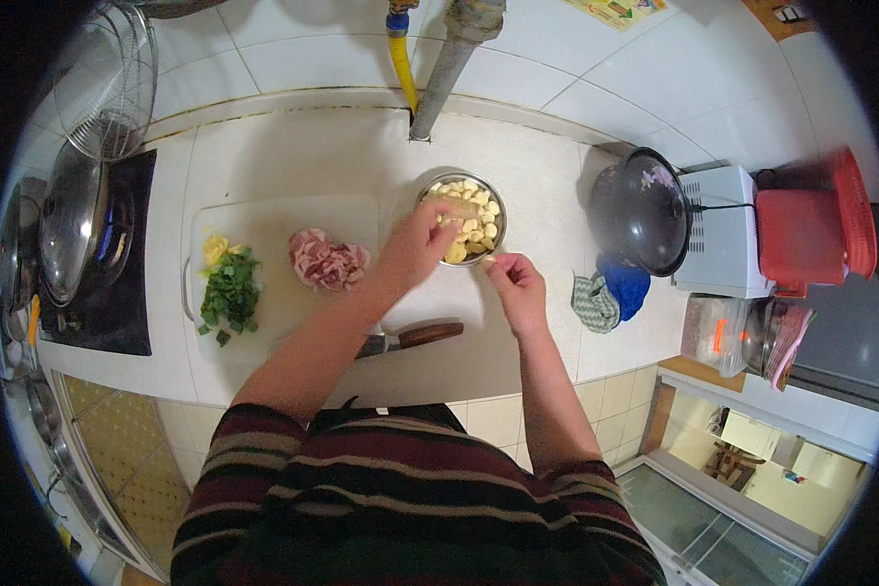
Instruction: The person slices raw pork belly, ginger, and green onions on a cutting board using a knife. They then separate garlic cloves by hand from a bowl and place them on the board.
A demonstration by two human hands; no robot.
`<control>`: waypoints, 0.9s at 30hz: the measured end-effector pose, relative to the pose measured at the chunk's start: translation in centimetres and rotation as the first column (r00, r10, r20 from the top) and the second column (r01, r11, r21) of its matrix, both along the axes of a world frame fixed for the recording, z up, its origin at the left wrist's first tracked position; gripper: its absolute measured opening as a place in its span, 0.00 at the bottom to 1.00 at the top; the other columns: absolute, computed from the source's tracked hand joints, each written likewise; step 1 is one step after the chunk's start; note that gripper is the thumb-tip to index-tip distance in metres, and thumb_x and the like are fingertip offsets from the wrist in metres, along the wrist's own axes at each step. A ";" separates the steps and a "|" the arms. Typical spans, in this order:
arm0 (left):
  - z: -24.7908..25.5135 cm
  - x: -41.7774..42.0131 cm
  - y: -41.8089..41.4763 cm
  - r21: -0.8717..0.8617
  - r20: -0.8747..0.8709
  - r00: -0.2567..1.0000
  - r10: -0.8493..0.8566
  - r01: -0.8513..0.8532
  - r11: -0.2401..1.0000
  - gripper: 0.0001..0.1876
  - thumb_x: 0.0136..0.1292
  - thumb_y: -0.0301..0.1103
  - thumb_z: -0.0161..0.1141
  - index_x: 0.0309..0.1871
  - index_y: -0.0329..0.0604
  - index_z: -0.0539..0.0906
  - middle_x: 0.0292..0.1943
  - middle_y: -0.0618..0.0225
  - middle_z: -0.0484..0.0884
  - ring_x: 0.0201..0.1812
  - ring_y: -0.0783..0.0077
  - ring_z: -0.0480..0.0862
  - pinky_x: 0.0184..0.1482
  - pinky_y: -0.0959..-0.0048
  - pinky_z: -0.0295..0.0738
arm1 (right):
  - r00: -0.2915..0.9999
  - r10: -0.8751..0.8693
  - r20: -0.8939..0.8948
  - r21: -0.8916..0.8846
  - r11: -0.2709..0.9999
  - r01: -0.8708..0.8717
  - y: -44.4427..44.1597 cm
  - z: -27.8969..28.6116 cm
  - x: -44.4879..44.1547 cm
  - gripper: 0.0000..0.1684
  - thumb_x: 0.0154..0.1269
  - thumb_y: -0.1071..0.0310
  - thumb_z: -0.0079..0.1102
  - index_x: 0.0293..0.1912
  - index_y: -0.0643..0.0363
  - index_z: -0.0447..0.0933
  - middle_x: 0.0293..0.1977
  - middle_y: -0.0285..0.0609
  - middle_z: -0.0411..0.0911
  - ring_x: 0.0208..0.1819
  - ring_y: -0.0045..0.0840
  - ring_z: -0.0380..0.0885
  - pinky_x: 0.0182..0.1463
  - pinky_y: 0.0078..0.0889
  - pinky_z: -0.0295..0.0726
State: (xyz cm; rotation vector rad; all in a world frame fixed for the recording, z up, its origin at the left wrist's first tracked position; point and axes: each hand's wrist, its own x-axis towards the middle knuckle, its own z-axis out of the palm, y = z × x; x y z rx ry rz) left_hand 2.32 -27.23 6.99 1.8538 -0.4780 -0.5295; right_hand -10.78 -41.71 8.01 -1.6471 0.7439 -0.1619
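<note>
A round metal bowl (pixel 505 220) full of small, pale yellow, rounded food pieces (pixel 476 238) stands on the counter. My left hand (pixel 419 238) reaches over its left side, fingers above the pieces; whether they grip one is unclear. Just off the lower right rim, my right hand (pixel 516 286) pinches a small pale piece (pixel 489 262) between thumb and fingertip. Left of the bowl, a white cutting board (pixel 264 216) bears sliced raw meat (pixel 328 260), chopped green leaves (pixel 228 293) and yellow chopped bits (pixel 218 250). A wooden-handled knife (pixel 431 334) lies below my left wrist, its blade partly hidden by my forearm.
At left is a black cooktop (pixel 135 308) with a lidded pan (pixel 73 223) and a wire basket (pixel 113 88). A dark round pot (pixel 637 212), folded cloths (pixel 597 302), a white appliance (pixel 718 220) and a red basket (pixel 802 234) stand right. A grey pipe (pixel 450 73) rises behind the bowl.
</note>
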 end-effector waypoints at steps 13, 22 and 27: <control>-2.0 0.4 -0.6 -0.136 0.231 0.970 0.072 -0.041 0.990 0.12 0.67 0.39 0.53 0.45 0.41 0.79 0.33 0.60 0.82 0.31 0.60 0.82 0.35 0.64 0.76 | 0.978 0.080 -0.194 -0.681 0.707 -0.193 -4.0 0.0 5.7 0.10 0.61 0.66 0.59 0.43 0.55 0.81 0.36 0.46 0.78 0.34 0.37 0.79 0.39 0.36 0.78; -2.5 3.2 -0.4 0.078 0.271 0.962 -0.033 0.013 0.997 0.19 0.58 0.36 0.62 0.50 0.39 0.78 0.42 0.52 0.83 0.44 0.51 0.83 0.45 0.60 0.77 | 0.959 0.158 -0.235 -0.735 0.617 -0.282 -5.1 -1.1 5.0 0.10 0.55 0.66 0.66 0.39 0.53 0.82 0.33 0.42 0.76 0.31 0.30 0.77 0.36 0.32 0.78; -3.0 3.3 0.4 -0.080 -0.049 0.998 0.038 -0.042 0.996 0.25 0.58 0.41 0.65 0.54 0.35 0.76 0.42 0.54 0.84 0.41 0.64 0.84 0.46 0.68 0.77 | 0.934 0.287 -0.210 -0.820 0.469 -0.329 -4.0 -1.4 7.2 0.09 0.54 0.67 0.65 0.38 0.54 0.81 0.33 0.43 0.76 0.34 0.38 0.77 0.39 0.38 0.78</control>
